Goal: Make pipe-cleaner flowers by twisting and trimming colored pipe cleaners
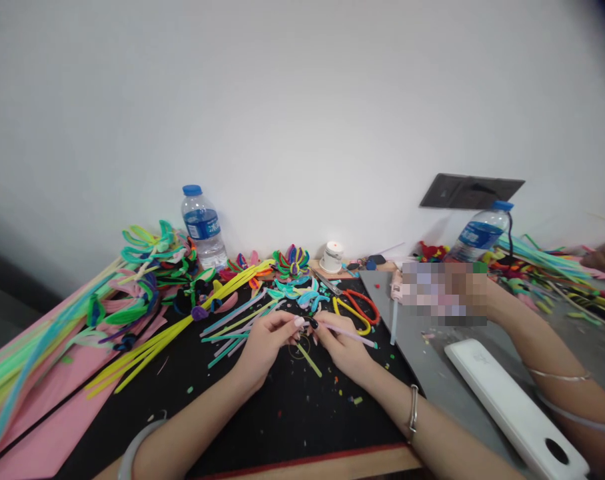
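Note:
My left hand (268, 343) and my right hand (343, 350) meet over the black mat (287, 413), thumbs and fingertips pinched close together. A lilac pipe cleaner (350, 333) runs through my right fingers, its free end pointing right. Between the hands, a short yellow-green pipe cleaner (310, 360) slants down; whether it is held or lies on the mat I cannot tell. The fingertips hide what joins there. Just behind them are turquoise looped pipe-cleaner pieces (302, 292). Scissors (355, 307) with red and yellow handles lie beyond my right hand.
Cut pipe cleaners (232, 327) and a yellow bundle (182, 327) lie left. Water bottles (202, 227) stand left and lean right (480, 233). A white spool (331, 257) stands near the wall. A co-worker's arm (537, 333) reaches in beside a white device (512, 407) at right.

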`<act>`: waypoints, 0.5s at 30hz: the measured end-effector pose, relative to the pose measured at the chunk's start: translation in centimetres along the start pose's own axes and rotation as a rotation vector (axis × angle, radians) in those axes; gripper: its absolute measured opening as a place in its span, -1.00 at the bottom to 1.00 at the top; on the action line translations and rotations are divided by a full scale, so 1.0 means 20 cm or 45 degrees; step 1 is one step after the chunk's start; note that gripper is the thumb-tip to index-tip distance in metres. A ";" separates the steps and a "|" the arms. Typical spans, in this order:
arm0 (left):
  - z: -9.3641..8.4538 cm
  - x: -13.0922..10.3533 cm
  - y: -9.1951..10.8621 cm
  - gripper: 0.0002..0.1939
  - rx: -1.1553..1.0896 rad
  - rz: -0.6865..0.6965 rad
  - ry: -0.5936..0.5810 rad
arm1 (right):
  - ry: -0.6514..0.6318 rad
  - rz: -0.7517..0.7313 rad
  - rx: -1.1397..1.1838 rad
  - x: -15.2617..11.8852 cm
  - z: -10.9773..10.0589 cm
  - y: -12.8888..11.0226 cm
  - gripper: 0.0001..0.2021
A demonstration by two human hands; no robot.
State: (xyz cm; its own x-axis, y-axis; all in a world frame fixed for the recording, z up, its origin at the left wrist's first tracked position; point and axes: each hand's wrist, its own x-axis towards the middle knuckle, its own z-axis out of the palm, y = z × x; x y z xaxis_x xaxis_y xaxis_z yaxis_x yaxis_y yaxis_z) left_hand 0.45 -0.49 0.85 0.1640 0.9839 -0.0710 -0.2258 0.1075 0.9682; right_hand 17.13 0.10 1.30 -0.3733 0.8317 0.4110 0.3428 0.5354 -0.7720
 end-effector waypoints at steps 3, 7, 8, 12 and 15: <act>-0.02 0.01 0.00 -0.79 0.062 0.047 0.006 | -0.053 0.090 0.053 0.00 -0.01 -0.01 -0.67; -0.03 0.02 0.00 -0.78 0.194 0.056 -0.030 | -0.076 0.202 0.107 0.00 -0.01 -0.02 -0.65; -0.04 0.02 0.00 -0.78 0.222 0.063 -0.045 | -0.079 0.218 0.115 0.00 -0.01 -0.02 -0.65; -0.04 0.03 0.01 -0.77 0.343 0.122 -0.101 | -0.077 0.265 0.187 0.00 -0.01 0.02 -0.66; -0.05 0.02 0.03 -0.77 0.533 0.182 -0.182 | -0.049 0.291 0.236 0.00 -0.01 0.04 -0.65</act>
State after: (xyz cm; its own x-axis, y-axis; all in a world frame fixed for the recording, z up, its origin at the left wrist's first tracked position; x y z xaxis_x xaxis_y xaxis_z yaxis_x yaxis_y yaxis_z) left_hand -0.52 0.19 1.24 0.2966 0.9520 0.0759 0.1467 -0.1239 0.9814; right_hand 17.60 0.54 0.66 -0.3383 0.9196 0.1999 0.2602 0.2955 -0.9192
